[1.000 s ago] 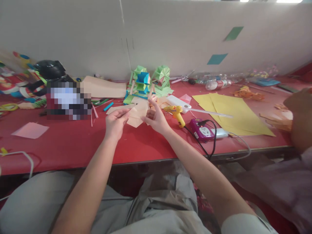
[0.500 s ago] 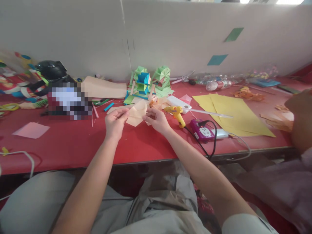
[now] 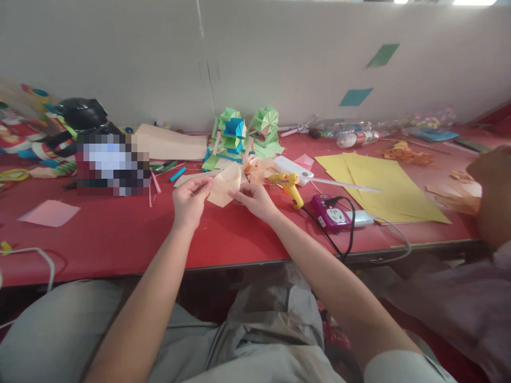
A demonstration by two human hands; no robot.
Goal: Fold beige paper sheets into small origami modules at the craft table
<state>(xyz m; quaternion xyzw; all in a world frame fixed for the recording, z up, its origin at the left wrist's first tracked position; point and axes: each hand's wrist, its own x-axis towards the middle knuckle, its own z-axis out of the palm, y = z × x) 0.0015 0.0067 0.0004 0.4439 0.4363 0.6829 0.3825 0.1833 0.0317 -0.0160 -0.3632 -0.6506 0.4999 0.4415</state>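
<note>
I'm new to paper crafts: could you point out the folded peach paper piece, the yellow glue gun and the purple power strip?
folded peach paper piece [image 3: 224, 187], head view, its flat middle.
yellow glue gun [image 3: 290, 187], head view, its body above the handle.
purple power strip [image 3: 330, 213], head view, its top face.

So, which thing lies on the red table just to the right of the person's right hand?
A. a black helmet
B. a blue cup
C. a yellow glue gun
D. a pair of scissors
C: the yellow glue gun lies on the red table just right of the right hand.
</note>
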